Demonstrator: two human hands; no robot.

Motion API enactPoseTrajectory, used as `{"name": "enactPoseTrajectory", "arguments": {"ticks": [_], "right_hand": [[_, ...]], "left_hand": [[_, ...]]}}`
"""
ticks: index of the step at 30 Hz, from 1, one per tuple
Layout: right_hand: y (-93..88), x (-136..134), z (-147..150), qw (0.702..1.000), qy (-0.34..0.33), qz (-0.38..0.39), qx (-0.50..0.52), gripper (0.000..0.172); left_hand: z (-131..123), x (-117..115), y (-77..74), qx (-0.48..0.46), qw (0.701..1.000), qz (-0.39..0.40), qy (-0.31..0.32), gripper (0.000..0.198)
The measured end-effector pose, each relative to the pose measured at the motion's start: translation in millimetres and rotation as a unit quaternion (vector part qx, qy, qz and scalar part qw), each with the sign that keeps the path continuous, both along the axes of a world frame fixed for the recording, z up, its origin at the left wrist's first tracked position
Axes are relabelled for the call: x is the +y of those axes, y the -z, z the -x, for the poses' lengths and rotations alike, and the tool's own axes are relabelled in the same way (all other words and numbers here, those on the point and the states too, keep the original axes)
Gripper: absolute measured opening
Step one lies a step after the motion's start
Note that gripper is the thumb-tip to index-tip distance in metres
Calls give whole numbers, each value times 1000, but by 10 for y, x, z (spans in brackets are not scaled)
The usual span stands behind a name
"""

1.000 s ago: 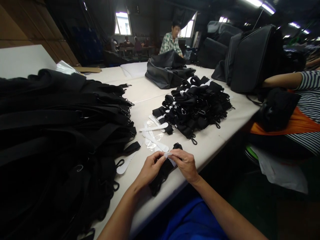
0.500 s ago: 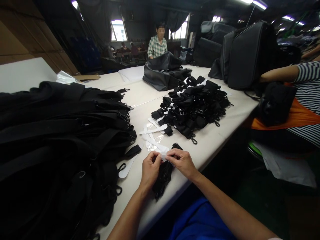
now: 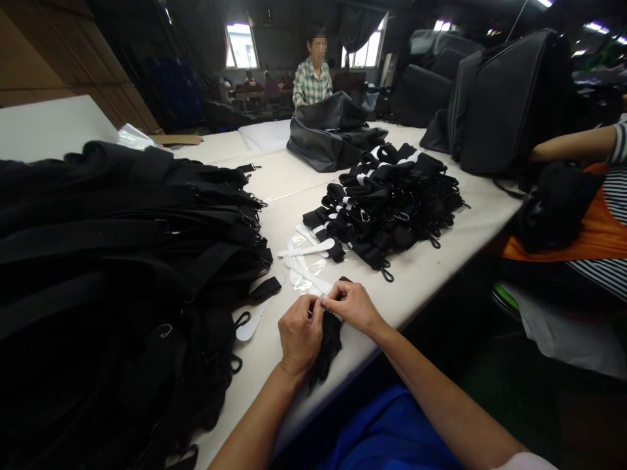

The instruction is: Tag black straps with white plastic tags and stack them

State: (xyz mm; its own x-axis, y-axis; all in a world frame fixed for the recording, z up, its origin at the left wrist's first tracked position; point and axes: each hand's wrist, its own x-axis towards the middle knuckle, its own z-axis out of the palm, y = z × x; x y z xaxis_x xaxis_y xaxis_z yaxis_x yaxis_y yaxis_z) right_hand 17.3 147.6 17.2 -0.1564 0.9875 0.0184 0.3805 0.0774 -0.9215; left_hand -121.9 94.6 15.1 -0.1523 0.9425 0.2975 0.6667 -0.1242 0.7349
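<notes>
A folded black strap bundle [image 3: 329,346] lies near the table's front edge, below my hands. My left hand [image 3: 300,333] is closed in a pinch on a white serrated tie strip [image 3: 323,297] that goes across the bundle. From the other side my right hand [image 3: 358,307] pinches the same strip, fingertips almost touching those of the left. How the strip's ends meet is hidden by the fingers. Just beyond the hands are several loose white serrated strips [image 3: 307,250] on clear plastic. Another white strip [image 3: 251,326] sits left of my left hand.
Long black straps with metal hooks form a large heap [image 3: 122,241] on the left. Bundled black straps with white bands make a pile [image 3: 392,196] ahead on the right. Behind it are a black bag [image 3: 323,140], a co-worker [image 3: 312,81] and large black cases [image 3: 499,104]. Another person's arm [image 3: 573,145] reaches in from the right.
Both hands have drawn closer together on the white strip, and the left hand has rolled over so its back shows more. The view has shifted slightly.
</notes>
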Motion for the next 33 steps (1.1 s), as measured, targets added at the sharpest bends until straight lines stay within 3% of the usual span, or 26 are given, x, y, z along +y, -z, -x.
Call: {"name": "enactPoseTrajectory", "arguments": {"ticks": [5, 8, 16, 22, 27, 30, 33], "right_hand": [[-17, -1, 58, 1000, 21, 0, -1, 7], [-1, -35, 64, 1000, 24, -13, 11, 13], [42, -62, -39, 998, -23, -28, 53, 7], [-28, -209, 2, 997, 15, -71, 21, 7], [83, -253, 36, 996, 30, -78, 38, 8], [141, -243, 17, 996, 20, -66, 63, 10], [146, -239, -13, 995, 11, -54, 80, 15]], "left_hand": [[13, -17, 59, 90, 994, -41, 36, 25], [17, -29, 63, 118, 990, -59, 55, 26], [14, -79, 47, 117, 985, -83, 96, 22], [1, -113, 29, 46, 992, -50, 110, 25], [25, -44, -21, -60, 995, 15, 83, 22], [42, 40, -19, -144, 985, 66, 72, 22], [62, 108, -17, -203, 968, 106, 99, 23]]}}
